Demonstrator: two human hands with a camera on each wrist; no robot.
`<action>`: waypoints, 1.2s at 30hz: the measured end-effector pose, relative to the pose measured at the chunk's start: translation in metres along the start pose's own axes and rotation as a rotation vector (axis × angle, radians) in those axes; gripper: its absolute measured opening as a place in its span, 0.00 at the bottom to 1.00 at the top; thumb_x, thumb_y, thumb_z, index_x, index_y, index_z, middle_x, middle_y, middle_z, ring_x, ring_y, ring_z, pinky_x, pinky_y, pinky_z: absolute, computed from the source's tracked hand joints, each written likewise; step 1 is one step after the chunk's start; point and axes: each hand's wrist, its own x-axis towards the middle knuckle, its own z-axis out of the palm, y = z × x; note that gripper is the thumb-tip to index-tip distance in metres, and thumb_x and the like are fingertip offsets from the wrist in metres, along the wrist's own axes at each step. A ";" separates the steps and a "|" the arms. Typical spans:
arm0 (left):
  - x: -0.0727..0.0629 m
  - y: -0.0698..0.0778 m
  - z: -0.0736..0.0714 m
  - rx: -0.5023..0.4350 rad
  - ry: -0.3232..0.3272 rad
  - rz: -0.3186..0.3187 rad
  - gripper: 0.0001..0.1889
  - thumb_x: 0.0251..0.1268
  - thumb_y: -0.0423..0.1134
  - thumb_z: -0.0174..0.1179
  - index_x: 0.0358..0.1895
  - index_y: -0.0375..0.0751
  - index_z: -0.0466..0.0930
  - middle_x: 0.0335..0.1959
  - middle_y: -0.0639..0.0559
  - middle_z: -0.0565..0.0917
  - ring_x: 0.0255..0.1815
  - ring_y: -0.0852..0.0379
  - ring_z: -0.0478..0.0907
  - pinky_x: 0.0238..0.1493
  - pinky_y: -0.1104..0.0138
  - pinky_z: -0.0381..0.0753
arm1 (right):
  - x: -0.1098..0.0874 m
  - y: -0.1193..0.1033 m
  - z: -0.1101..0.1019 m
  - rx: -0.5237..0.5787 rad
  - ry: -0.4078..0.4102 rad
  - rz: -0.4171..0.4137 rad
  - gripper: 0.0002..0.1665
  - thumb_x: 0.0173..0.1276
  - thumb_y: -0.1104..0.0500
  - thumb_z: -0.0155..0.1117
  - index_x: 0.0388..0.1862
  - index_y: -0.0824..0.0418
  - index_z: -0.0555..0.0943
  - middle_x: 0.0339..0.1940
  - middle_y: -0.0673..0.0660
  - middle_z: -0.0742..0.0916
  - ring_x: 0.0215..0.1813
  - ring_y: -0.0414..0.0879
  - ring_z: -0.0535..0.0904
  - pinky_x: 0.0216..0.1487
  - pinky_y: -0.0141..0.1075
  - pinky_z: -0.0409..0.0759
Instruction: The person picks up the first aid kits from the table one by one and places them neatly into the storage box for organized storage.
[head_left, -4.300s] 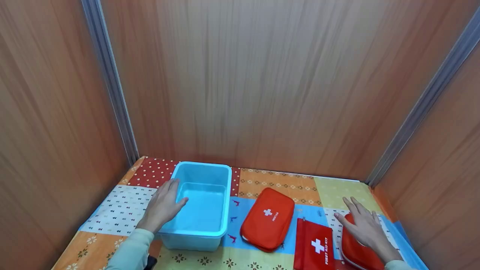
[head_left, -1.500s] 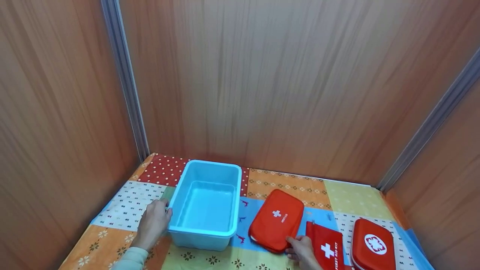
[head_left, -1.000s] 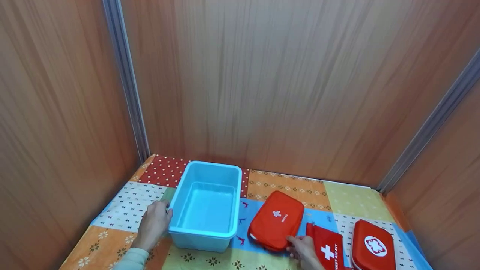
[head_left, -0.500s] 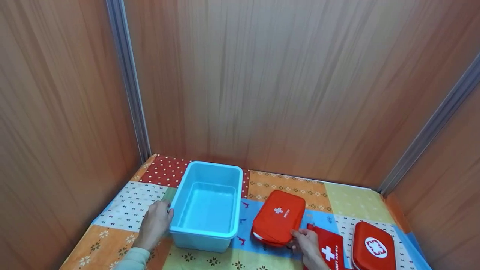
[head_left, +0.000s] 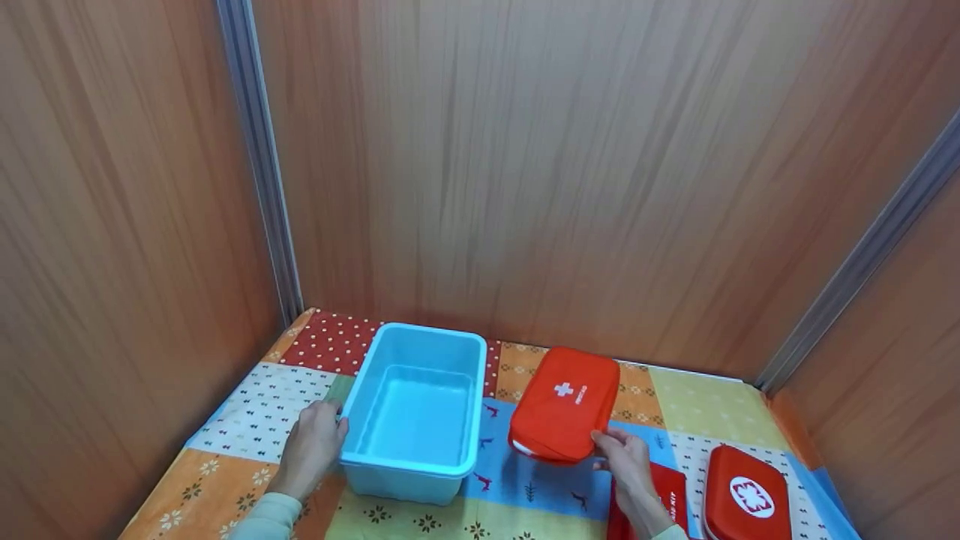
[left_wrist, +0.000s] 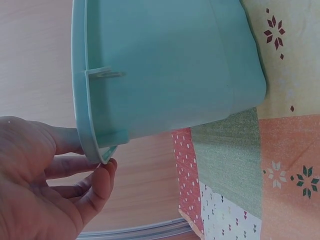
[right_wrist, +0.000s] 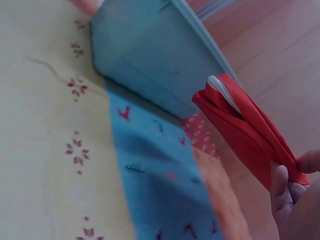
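Observation:
My right hand [head_left: 630,469] pinches the near right corner of a red first aid pouch [head_left: 562,401] with a white cross. The pouch hangs above the patchwork cloth, right of the blue plastic bin [head_left: 420,472]. In the right wrist view, thumb and fingers clamp the edge of the pouch [right_wrist: 245,130], where a white strip shows. My left hand [head_left: 311,442] holds the bin's left rim; in the left wrist view its fingers curl round the rim [left_wrist: 85,110]. The bin's visible inside holds nothing.
A flat red first aid kit pouch [head_left: 671,487] lies partly behind my right forearm. Right of it rests a red hard case [head_left: 746,491] with a round white emblem. Wood-look panels [head_left: 480,165] enclose the cloth-covered table [head_left: 247,416] at the back and both sides.
My right hand has left the hard case, taken the corner of the pouch and lifted it off the cloth. My left hand has moved from over the bin's edge to grip its rim.

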 end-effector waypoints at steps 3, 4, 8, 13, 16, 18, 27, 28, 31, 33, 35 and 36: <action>0.002 0.000 -0.001 0.012 -0.013 -0.012 0.17 0.70 0.34 0.57 0.54 0.24 0.75 0.41 0.36 0.81 0.43 0.44 0.83 0.43 0.52 0.85 | -0.003 -0.016 -0.004 0.006 -0.002 -0.029 0.25 0.70 0.58 0.62 0.60 0.71 0.72 0.37 0.55 0.88 0.34 0.44 0.83 0.33 0.33 0.82; 0.002 0.000 -0.001 0.015 -0.017 -0.014 0.17 0.70 0.34 0.57 0.54 0.24 0.75 0.41 0.36 0.80 0.42 0.45 0.83 0.43 0.52 0.85 | -0.005 -0.021 -0.005 0.009 -0.003 -0.043 0.25 0.70 0.58 0.62 0.60 0.71 0.72 0.37 0.55 0.88 0.35 0.44 0.83 0.34 0.33 0.82; 0.001 0.000 -0.001 0.010 -0.014 -0.007 0.17 0.70 0.34 0.57 0.54 0.24 0.75 0.41 0.35 0.80 0.44 0.43 0.83 0.43 0.52 0.85 | -0.010 -0.037 -0.010 0.013 -0.013 -0.108 0.24 0.70 0.57 0.62 0.60 0.69 0.73 0.37 0.54 0.88 0.36 0.45 0.82 0.36 0.34 0.82; -0.003 -0.001 -0.001 -0.007 0.011 0.012 0.16 0.69 0.33 0.57 0.54 0.24 0.76 0.41 0.35 0.81 0.46 0.40 0.83 0.45 0.50 0.84 | -0.014 -0.047 -0.014 -0.008 -0.015 -0.151 0.23 0.71 0.56 0.62 0.59 0.68 0.75 0.37 0.53 0.88 0.36 0.46 0.82 0.35 0.33 0.81; -0.004 -0.001 0.000 -0.020 0.015 0.014 0.16 0.69 0.33 0.57 0.54 0.24 0.76 0.41 0.35 0.81 0.46 0.40 0.83 0.45 0.50 0.84 | -0.015 -0.048 -0.013 -0.020 -0.015 -0.156 0.23 0.70 0.56 0.62 0.59 0.68 0.76 0.36 0.52 0.88 0.36 0.46 0.81 0.34 0.33 0.80; -0.005 -0.001 0.000 -0.034 0.017 0.012 0.16 0.70 0.33 0.57 0.54 0.24 0.76 0.41 0.35 0.81 0.45 0.41 0.83 0.44 0.50 0.84 | -0.015 -0.048 -0.012 -0.026 -0.015 -0.162 0.22 0.70 0.56 0.62 0.58 0.68 0.76 0.36 0.53 0.88 0.36 0.46 0.81 0.33 0.33 0.79; -0.007 0.000 0.000 -0.059 0.021 0.009 0.16 0.69 0.33 0.57 0.54 0.25 0.76 0.41 0.37 0.81 0.45 0.42 0.83 0.44 0.51 0.85 | -0.020 -0.053 0.013 -0.019 -0.060 -0.191 0.22 0.69 0.57 0.63 0.57 0.69 0.77 0.38 0.55 0.88 0.36 0.47 0.81 0.31 0.33 0.78; -0.007 0.000 0.000 -0.060 0.018 0.009 0.16 0.69 0.33 0.57 0.54 0.25 0.76 0.41 0.37 0.81 0.45 0.42 0.83 0.45 0.50 0.84 | -0.021 -0.053 0.017 -0.022 -0.066 -0.194 0.22 0.68 0.57 0.64 0.57 0.68 0.77 0.39 0.55 0.88 0.36 0.47 0.81 0.32 0.33 0.78; -0.006 -0.001 -0.001 -0.063 0.013 0.001 0.16 0.70 0.33 0.57 0.54 0.25 0.76 0.41 0.37 0.81 0.46 0.41 0.83 0.48 0.48 0.83 | -0.024 -0.055 0.031 -0.025 -0.093 -0.209 0.23 0.67 0.56 0.66 0.56 0.68 0.77 0.40 0.57 0.88 0.37 0.48 0.81 0.32 0.33 0.79; -0.006 -0.001 0.000 -0.065 0.016 0.002 0.16 0.70 0.33 0.56 0.54 0.25 0.76 0.41 0.37 0.81 0.47 0.40 0.83 0.48 0.48 0.82 | -0.027 -0.057 0.040 -0.027 -0.119 -0.218 0.23 0.67 0.56 0.66 0.56 0.68 0.78 0.40 0.57 0.88 0.37 0.47 0.81 0.32 0.33 0.78; -0.006 -0.001 0.000 -0.064 0.025 0.004 0.15 0.70 0.33 0.56 0.53 0.25 0.76 0.41 0.37 0.81 0.47 0.40 0.83 0.48 0.49 0.83 | -0.028 -0.058 0.048 -0.017 -0.149 -0.229 0.21 0.68 0.57 0.65 0.55 0.69 0.78 0.38 0.57 0.88 0.36 0.47 0.82 0.31 0.33 0.78; -0.006 0.000 0.000 -0.064 0.027 0.005 0.15 0.70 0.33 0.57 0.53 0.25 0.76 0.41 0.38 0.81 0.47 0.40 0.83 0.47 0.49 0.83 | -0.029 -0.059 0.052 -0.012 -0.166 -0.236 0.21 0.68 0.57 0.65 0.55 0.69 0.78 0.38 0.57 0.88 0.35 0.47 0.82 0.30 0.32 0.77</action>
